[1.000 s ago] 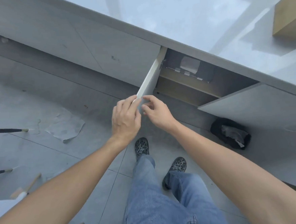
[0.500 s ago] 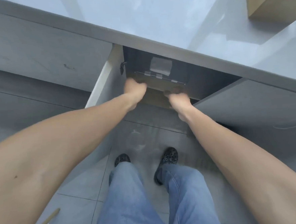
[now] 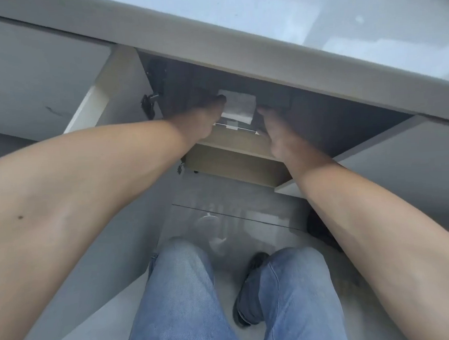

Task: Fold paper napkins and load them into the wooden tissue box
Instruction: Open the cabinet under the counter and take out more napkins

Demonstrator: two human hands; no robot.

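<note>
Our left hand [image 3: 201, 118] and right hand [image 3: 276, 129] flanking white napkin pack [image 3: 237, 106] inside open cabinet [image 3: 320, 115] under counter [image 3: 236, 44], grips we cannot tell

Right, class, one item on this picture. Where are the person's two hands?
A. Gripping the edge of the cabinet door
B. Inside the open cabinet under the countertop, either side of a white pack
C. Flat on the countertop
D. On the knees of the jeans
B: the left hand and right hand reach into the open cabinet below the countertop, flanking the white pack.

Glossy grey countertop [image 3: 300, 13] above open cabinet door [image 3: 101, 93], grey tiled floor [image 3: 101, 324]
</note>
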